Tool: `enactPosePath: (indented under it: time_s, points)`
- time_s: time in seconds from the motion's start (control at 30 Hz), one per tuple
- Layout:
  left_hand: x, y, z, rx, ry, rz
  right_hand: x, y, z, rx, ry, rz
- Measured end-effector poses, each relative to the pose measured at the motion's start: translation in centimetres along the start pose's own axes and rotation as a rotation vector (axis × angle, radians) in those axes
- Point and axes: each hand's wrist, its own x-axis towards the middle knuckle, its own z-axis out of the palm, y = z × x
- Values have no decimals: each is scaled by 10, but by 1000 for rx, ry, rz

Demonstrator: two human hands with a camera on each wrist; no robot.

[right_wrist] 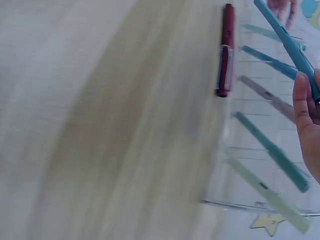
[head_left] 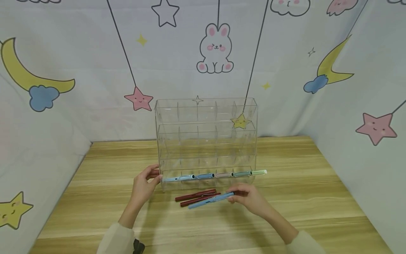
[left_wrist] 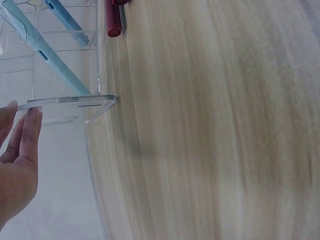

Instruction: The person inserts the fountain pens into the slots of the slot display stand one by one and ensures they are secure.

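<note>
A clear acrylic organizer (head_left: 207,132) with several compartments stands on the table. My left hand (head_left: 143,185) grips its left side wall, thumb and fingers on either side of the edge (left_wrist: 65,100). My right hand (head_left: 252,201) pinches a blue pen (head_left: 210,200) near one end, in front of the bottom row. Two dark red pens (head_left: 195,195) lie on the table behind that pen, partly overlapping in the head view. Along the bottom row slant a light blue pen (left_wrist: 60,65), a darker blue pen (head_left: 205,175), a pinkish-grey pen (right_wrist: 265,95), a teal pen (right_wrist: 272,150) and a pale green pen (right_wrist: 270,195).
The wood-grain table (head_left: 104,197) extends around the organizer. A white cloth backdrop (head_left: 95,67) with printed stars, moons and a rabbit hangs close behind and along both sides. The organizer's upper tiers hold no visible pens.
</note>
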Motion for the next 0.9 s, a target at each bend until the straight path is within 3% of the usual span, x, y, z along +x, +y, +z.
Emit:
enactPosePath:
  time_s: [0.2,0.4,0.73,0.9]
  points:
    - [0,-1,0,13,-6,-5,17,-28,-11,-10,70,-54]
    - [-1,0,1,24,-1,1,38,-56,-15,-55,152,-14]
    - [0,-1,1,34,-10,-4,76,-79,-6,-121,243,-32]
    - [0,0,1,26,-10,0,88,-88,2,-156,265,2]
